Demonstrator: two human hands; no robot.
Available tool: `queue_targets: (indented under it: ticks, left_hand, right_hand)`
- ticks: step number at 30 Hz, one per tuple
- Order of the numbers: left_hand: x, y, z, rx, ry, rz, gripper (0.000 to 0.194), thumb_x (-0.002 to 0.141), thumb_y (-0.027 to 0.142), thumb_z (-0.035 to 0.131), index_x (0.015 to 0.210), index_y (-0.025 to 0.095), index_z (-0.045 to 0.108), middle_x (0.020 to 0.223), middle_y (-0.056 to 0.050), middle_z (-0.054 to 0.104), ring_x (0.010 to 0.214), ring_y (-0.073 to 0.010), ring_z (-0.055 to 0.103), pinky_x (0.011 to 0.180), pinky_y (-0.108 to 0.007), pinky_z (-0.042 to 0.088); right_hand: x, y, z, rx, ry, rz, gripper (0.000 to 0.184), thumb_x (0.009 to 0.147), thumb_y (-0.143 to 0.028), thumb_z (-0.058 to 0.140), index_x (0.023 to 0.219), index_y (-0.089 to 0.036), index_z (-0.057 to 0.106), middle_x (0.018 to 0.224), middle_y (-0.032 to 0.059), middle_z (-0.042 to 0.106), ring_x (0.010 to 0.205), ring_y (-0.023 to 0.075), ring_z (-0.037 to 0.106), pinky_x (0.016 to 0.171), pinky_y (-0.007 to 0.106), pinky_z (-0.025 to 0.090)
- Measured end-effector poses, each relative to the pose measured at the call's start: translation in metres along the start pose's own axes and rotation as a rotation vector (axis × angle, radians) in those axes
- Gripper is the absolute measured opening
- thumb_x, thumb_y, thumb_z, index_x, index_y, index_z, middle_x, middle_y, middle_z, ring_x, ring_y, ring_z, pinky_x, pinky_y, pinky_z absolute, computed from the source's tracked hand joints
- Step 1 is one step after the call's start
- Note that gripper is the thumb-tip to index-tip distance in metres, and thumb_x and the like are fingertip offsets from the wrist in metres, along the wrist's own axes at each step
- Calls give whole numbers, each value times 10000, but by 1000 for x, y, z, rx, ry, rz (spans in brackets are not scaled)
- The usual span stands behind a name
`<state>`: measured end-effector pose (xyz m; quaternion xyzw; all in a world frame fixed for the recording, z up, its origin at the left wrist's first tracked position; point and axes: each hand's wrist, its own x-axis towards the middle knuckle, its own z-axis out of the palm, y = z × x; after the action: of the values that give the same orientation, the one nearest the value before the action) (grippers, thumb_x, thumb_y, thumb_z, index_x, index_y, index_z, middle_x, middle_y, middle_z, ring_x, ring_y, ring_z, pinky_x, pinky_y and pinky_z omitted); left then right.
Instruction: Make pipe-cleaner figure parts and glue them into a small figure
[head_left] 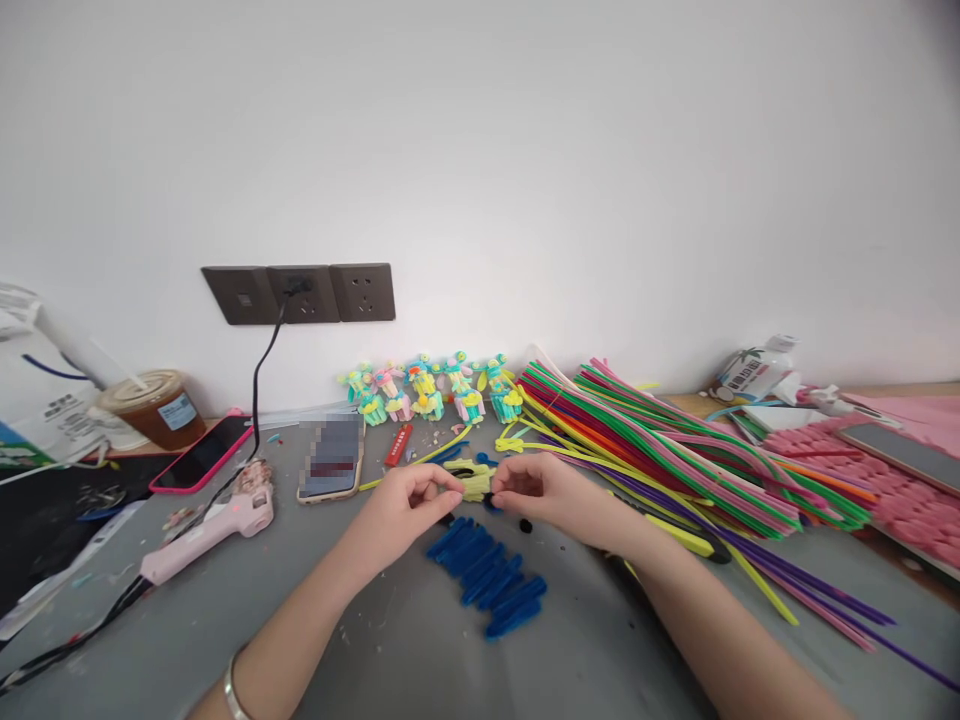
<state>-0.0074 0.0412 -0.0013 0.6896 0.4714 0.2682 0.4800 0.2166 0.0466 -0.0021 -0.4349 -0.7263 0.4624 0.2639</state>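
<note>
My left hand (420, 500) and my right hand (536, 490) face each other over the middle of the grey mat, thumb and fingers pinched on both. Anything held in either pinch is too small to make out. Just behind and between the fingertips lies a pale yellow bundle of short pipe cleaner pieces (475, 484). A thin black strand shows by my left fingers, and dark bits sit beside my right fingertips. Closer to me, short blue pipe cleaner pieces (487, 575) lie in a slanting row. A small black piece (526, 525) rests below my right hand.
Long coloured pipe cleaners (675, 450) spread across the right. Several small pipe cleaner figures (427, 388) stand along the wall. On the left are a pink glue gun (210, 535) with its cord, two phones (330, 458) and a drink cup (154, 408). A yellow-black cutter (682, 537) lies right.
</note>
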Motion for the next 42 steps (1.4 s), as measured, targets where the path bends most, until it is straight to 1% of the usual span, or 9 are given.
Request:
queue_targets:
  ticks: [4, 10, 15, 18, 22, 26, 30, 35, 42]
  left_hand:
    - [0, 1, -3, 36, 49, 9, 351, 854, 481, 526, 883, 167, 679, 658, 5, 546, 609, -135, 436, 561, -242, 298]
    - [1, 1, -3, 58, 43, 19, 369, 849, 499, 520, 837, 162, 672, 670, -10, 574, 623, -148, 463, 565, -243, 316]
    - [2, 0, -6, 78, 79, 16, 362, 860, 489, 503, 832, 167, 665, 608, 19, 492, 584, -135, 399, 548, -241, 283]
    - [3, -1, -8, 75, 96, 9, 360, 855, 493, 507, 830, 168, 661, 590, 30, 462, 575, -132, 386, 545, -238, 279]
    - [3, 0, -5, 72, 72, 18, 343, 847, 481, 521, 817, 167, 658, 624, 19, 502, 586, -136, 401, 553, -240, 283]
    - [2, 2, -1, 77, 29, 13, 332, 843, 463, 532, 788, 161, 658, 651, 7, 530, 597, -136, 409, 566, -243, 294]
    - [3, 0, -2, 92, 26, 14, 344, 854, 463, 519, 796, 153, 657, 654, 6, 527, 599, -132, 405, 562, -242, 288]
    - [6, -5, -8, 119, 46, 1, 375, 860, 491, 500, 844, 156, 669, 600, 16, 495, 578, -137, 410, 540, -243, 284]
    - [5, -6, -9, 128, 81, 26, 400, 850, 522, 490, 823, 171, 680, 596, 18, 507, 577, -143, 436, 548, -241, 314]
  right_hand:
    - [-9, 8, -24, -92, -135, 139, 163, 756, -324, 686, 701, -171, 697, 602, 0, 612, 531, 116, 480, 478, 228, 349]
    - [-9, 12, -24, -128, -79, 118, 200, 739, -379, 708, 691, -185, 728, 590, 9, 627, 523, 134, 499, 465, 246, 341]
    - [-10, 6, -43, -215, 487, -8, 349, 843, -524, 541, 802, -194, 647, 698, 34, 632, 634, 185, 573, 571, 294, 434]
    - [-19, 21, -71, -569, 869, -35, 412, 801, -536, 566, 1032, -199, 619, 1067, 116, 650, 1035, 317, 579, 894, 446, 434]
    - [-31, 59, -103, -867, 744, 354, 826, 700, -617, 619, 1374, -190, 409, 1362, 185, 502, 1269, 441, 407, 1010, 665, 256]
    - [-31, 78, -110, -995, 582, 516, 889, 724, -657, 557, 1441, -191, 313, 1504, 193, 332, 1358, 448, 286, 1027, 714, 168]
    - [-20, 71, -110, -1022, 470, 599, 889, 696, -621, 605, 1423, -176, 352, 1459, 226, 394, 1291, 472, 378, 965, 691, 278]
    - [-18, 63, -121, -1007, 583, 552, 560, 735, -413, 617, 1238, -193, 511, 1178, 171, 636, 1029, 379, 605, 805, 454, 442]
    - [-40, 62, -138, -795, 844, 452, 437, 728, -440, 605, 1104, -228, 542, 848, 72, 690, 747, 286, 644, 539, 288, 390]
